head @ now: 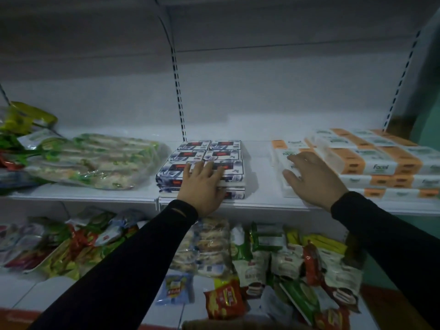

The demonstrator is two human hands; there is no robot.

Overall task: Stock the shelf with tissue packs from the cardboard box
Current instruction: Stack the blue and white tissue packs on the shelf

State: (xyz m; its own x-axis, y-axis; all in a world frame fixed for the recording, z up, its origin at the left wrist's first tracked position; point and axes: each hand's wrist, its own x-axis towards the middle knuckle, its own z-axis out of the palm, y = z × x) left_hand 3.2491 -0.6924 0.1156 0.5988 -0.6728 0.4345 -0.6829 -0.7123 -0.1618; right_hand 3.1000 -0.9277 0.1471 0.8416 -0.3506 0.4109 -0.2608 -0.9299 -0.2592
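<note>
Two hands on the white shelf (259,201). Left hand (202,186) lies flat, fingers straight, on the front blue-patterned tissue packs (202,163). Right hand (312,179) rests spread, relaxed fingers on a white-orange tissue pack (284,160) beside the stacked Facial packs (371,160). Snack bags (262,265) fill the shelf below.

— What is the room like?
— Dim, with a cold bluish light. A white back panel (285,91) rises behind, crossed by 2 slotted uprights (179,91).
— And past the unit?
— A green wall (431,79) on the right, running down beside the lower tier. At the bottom edge runs a red base strip (16,316) — blurred.
</note>
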